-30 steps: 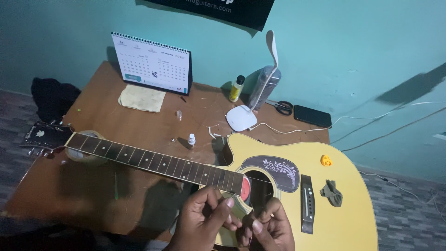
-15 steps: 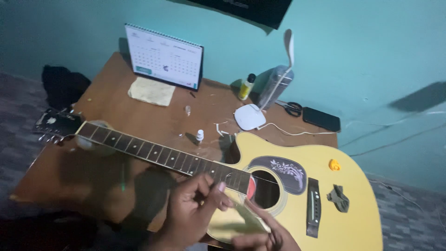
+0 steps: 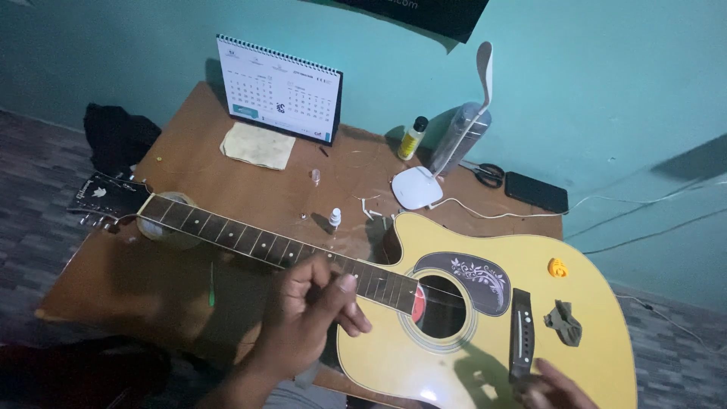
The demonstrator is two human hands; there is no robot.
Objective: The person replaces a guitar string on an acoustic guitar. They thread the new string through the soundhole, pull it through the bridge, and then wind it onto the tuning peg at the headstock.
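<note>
While laid flat across the brown wooden table (image 3: 250,189), yellow acoustic guitar (image 3: 485,333) handled at two points.
Left hand (image 3: 310,314) set over the dark fretboard (image 3: 257,241) just short of the round soundhole (image 3: 441,307), thumb and forefinger pinched together; whether a string sits in the pinch cannot be told. Right hand (image 3: 556,386) at the black bridge (image 3: 521,333), mostly cut off by the frame edge, fingers touching the bridge's lower end, grip cannot be told. Guitar body lying off the table's right end, black headstock (image 3: 106,193) at the left edge. On the guitar top beyond the bridge: small orange pick (image 3: 558,267) and crumpled grey cloth scrap (image 3: 564,322). Behind the guitar neck: white desk calendar (image 3: 279,89), folded yellow cloth (image 3: 257,145), small yellow bottle (image 3: 411,138), white round-based lamp (image 3: 418,187), black phone (image 3: 536,192).
</note>
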